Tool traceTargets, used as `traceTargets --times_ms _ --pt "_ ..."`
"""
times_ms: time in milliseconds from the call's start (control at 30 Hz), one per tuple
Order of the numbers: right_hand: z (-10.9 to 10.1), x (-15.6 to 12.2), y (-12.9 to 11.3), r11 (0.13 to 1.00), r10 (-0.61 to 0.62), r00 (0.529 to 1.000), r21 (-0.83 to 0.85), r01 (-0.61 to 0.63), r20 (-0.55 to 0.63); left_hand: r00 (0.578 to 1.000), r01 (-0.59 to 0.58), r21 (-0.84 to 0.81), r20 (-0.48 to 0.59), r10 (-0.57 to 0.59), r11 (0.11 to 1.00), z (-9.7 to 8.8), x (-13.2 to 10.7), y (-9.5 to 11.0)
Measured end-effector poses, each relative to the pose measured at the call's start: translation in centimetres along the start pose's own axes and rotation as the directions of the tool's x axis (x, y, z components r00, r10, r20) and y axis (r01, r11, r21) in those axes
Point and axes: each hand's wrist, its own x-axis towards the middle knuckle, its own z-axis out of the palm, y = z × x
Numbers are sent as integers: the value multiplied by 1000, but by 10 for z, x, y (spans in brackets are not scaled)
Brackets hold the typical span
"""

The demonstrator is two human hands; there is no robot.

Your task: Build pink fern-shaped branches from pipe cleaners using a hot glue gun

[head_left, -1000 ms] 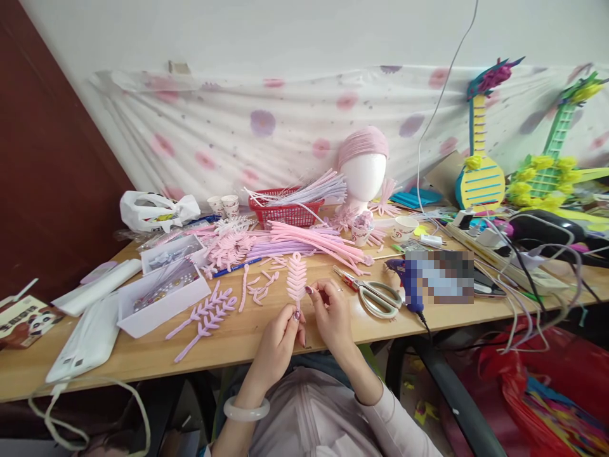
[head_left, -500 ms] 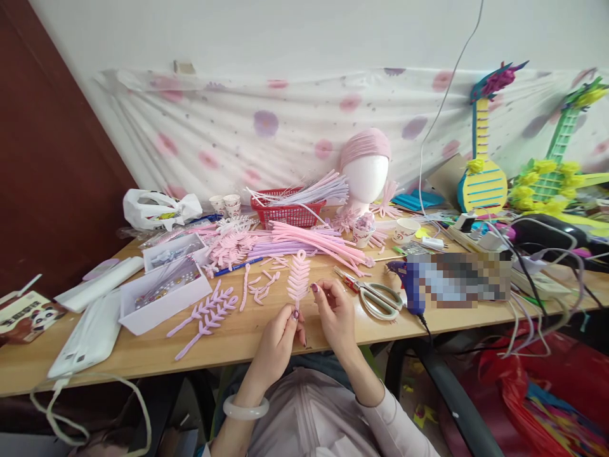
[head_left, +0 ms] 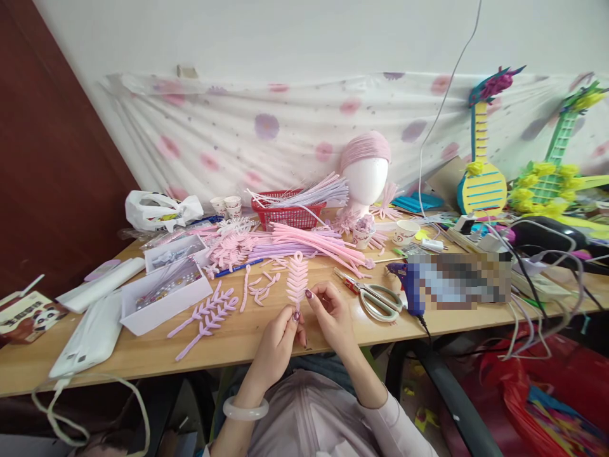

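My left hand (head_left: 280, 336) pinches the stem of a pink pipe-cleaner leaf (head_left: 297, 279) between thumb and fingers. The leaf stands upright, with paired side loops and a round loop on top. At its lower right edge, my right hand (head_left: 333, 317) has thumb and forefinger closed on a side loop; the exact contact is small. Two finished-looking purple pipe-cleaner sprigs (head_left: 209, 320) lie to the left on the table. Short pink pipe-cleaner pieces (head_left: 259, 291) are scattered just behind them. Scissors (head_left: 380, 301) with pale handles rest to the right of my right hand.
Pink and purple pipe cleaners (head_left: 314, 244) lie behind the leaf, before a red basket (head_left: 290, 218). White boxes (head_left: 164, 311) with beads stand left. A blue glue gun (head_left: 412, 285), cables and a foam head (head_left: 365, 181) are right and behind. The wooden table's (head_left: 228, 352) front edge is near.
My right hand has moved slightly left, bringing its thumb and forefinger to the leaf's lower right edge. My left hand keeps its hold on the stem.
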Motion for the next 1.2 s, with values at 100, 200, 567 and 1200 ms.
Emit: traceTargets --times_ms 100,200,567,1200 --pt "-1 0 0 999 -16 1000 -39 16 5 1000 -5 13 -2 5 1000 0 0 1" --pt "-2 0 1 998 -32 999 -51 32 1 1000 -8 16 2 8 1000 0 1 1" --pt "-2 -2 0 993 80 996 83 -82 34 1000 13 -50 6 -13 999 0 -1 3" --pt "-3 0 2 1000 23 999 15 -23 36 999 3 -57 40 -1 998 0 -1 3"
